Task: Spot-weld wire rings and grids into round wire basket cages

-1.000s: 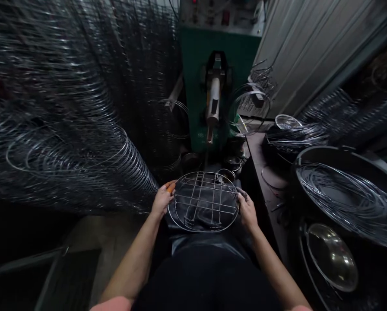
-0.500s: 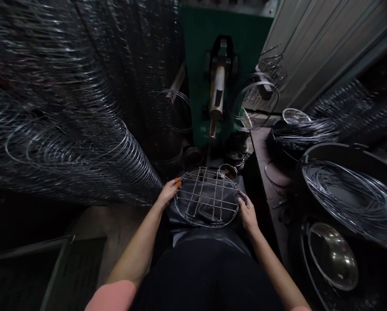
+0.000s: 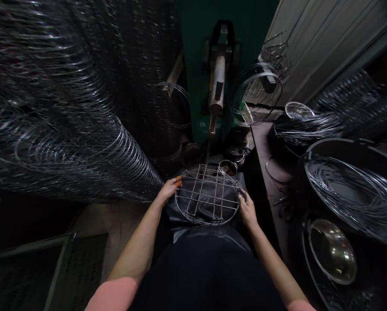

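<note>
Since the earlier frame, the round wire rack (image 3: 207, 194) has been carried slightly forward toward the green welding machine (image 3: 217, 77). It is gripped at opposite rims by the left hand (image 3: 169, 189) and right hand (image 3: 247, 210), over the lap. Positioning appears underway; alignment beneath the electrode is likely needed next.

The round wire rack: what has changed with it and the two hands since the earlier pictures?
The round wire rack has moved a little forward, toward the green machine, and its far edge is raised slightly more. The left hand and right hand went with it. Both hands keep the same grip on its rim; nothing was released.
</note>
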`<state>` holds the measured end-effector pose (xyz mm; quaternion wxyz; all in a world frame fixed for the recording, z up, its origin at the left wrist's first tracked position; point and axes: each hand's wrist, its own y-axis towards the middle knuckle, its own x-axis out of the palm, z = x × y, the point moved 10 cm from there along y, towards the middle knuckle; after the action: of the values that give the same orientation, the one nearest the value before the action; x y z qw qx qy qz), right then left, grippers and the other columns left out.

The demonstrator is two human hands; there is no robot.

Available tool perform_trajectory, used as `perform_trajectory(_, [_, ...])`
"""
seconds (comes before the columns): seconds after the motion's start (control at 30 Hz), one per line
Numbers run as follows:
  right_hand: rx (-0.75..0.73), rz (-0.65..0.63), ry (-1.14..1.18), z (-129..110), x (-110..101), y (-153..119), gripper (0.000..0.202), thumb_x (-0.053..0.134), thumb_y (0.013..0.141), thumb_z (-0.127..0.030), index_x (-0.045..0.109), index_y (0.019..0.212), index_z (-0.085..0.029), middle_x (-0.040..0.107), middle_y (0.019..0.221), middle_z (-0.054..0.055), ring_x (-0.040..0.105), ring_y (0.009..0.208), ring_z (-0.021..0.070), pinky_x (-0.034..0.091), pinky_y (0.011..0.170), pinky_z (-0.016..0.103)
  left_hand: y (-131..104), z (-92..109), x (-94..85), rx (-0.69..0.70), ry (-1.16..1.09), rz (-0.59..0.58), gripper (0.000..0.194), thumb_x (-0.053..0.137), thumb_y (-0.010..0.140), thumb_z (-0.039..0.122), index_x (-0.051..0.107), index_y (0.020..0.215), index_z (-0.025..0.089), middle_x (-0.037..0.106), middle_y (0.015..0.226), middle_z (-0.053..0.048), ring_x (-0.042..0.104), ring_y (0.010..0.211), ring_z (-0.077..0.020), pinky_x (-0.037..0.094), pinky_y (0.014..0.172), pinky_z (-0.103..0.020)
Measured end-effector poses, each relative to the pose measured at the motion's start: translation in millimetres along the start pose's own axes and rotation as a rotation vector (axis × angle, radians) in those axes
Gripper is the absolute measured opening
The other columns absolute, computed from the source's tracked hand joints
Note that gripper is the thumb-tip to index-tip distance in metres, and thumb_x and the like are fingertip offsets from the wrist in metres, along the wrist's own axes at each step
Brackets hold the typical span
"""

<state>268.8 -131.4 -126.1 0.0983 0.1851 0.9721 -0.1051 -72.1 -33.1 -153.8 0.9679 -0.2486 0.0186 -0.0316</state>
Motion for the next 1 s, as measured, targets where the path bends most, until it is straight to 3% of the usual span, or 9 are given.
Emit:
perform_trajectory(0.23, [0.009,-0.081,-0.063,5.6,-0.8,-5.5,0.052,0.059,0.074,-0.048,0.062,0.118,-0.020,0.060,0.122,0.009,0.052,0.117,0.0258,0.036,0.103,0.043,-4.7,-10.4,0.2,-0.057,0.016,-0.149,0.050,0.073,0.061,0.037,0.064,0.105,0.014,0.063,0.070,-0.002,0.051,0.048,-0.0089,0.028,0.041,-0.018])
perform_trajectory(0.4, [0.013,-0.092,-0.142,17.9,-0.9,-10.0,0.051,0.057,0.075,-0.040,0.060,0.122,-0.022,0.061,0.122,0.008,0.053,0.118,0.0253,0.038,0.102,0.042,-9.6,-15.3,4.6,-0.076,-0.029,-0.231,0.061,0.073,0.065,0.037,0.054,0.120,0.017,0.066,0.080,-0.004,0.060,0.052,-0.0118,0.028,0.037,-0.017])
perform_trajectory(0.53, [0.037,-0.093,-0.176,25.3,2.2,-11.0,0.054,0.058,0.074,-0.031,0.056,0.127,-0.023,0.063,0.119,0.009,0.058,0.111,0.0268,0.043,0.096,0.043,-13.4,-14.8,1.5,-0.056,-0.064,-0.207,0.068,0.075,0.062,0.035,0.052,0.123,0.016,0.066,0.078,-0.003,0.059,0.054,-0.0104,0.033,0.040,-0.017])
perform_trajectory(0.67, [-0.025,-0.071,-0.212,16.2,1.4,-8.7,0.052,0.059,0.074,-0.027,0.058,0.125,-0.023,0.064,0.118,0.006,0.056,0.114,0.0252,0.041,0.099,0.041,-11.7,-11.8,-9.3,0.049,-0.073,-0.079,0.075,0.078,0.055,0.039,0.053,0.121,0.016,0.064,0.073,0.000,0.057,0.052,-0.0092,0.037,0.044,-0.018])
perform_trajectory(0.77, [-0.025,-0.108,-0.229,13.0,3.0,-6.8,0.051,0.059,0.075,-0.026,0.057,0.126,-0.022,0.060,0.123,0.005,0.052,0.119,0.0231,0.037,0.104,0.039,-8.9,-9.8,-15.3,0.130,0.048,0.015,0.069,0.076,0.054,0.049,0.060,0.111,0.014,0.067,0.084,-0.004,0.059,0.059,-0.0120,0.046,0.055,-0.024])
perform_trajectory(0.83, [-0.019,-0.128,-0.222,12.8,3.1,-6.3,0.050,0.057,0.077,-0.025,0.057,0.127,-0.021,0.058,0.126,0.004,0.051,0.121,0.0218,0.034,0.106,0.037,-7.7,-7.9,-17.4,0.155,0.127,0.020,0.070,0.074,0.054,0.055,0.062,0.108,0.013,0.068,0.096,-0.009,0.063,0.074,-0.0179,0.050,0.069,-0.031])
perform_trajectory(0.9, [-0.019,-0.134,-0.211,13.6,2.4,-6.3,0.050,0.056,0.078,-0.024,0.056,0.128,-0.019,0.058,0.126,0.005,0.050,0.121,0.0216,0.033,0.107,0.037,-8.2,-3.5,-17.3,0.174,0.222,-0.060,0.073,0.071,0.056,0.060,0.062,0.111,0.013,0.065,0.110,-0.012,0.062,0.096,-0.0249,0.048,0.087,-0.038])
perform_trajectory(1.0, [-0.032,-0.135,-0.199,16.0,2.2,-6.3,0.051,0.058,0.078,-0.024,0.055,0.128,-0.017,0.058,0.126,0.007,0.050,0.122,0.0224,0.032,0.108,0.038,-16.7,6.3,-12.1,0.230,0.488,-0.313,0.076,0.065,0.063,0.062,0.055,0.124,0.018,0.053,0.132,-0.011,0.048,0.122,-0.0283,0.034,0.105,-0.040])
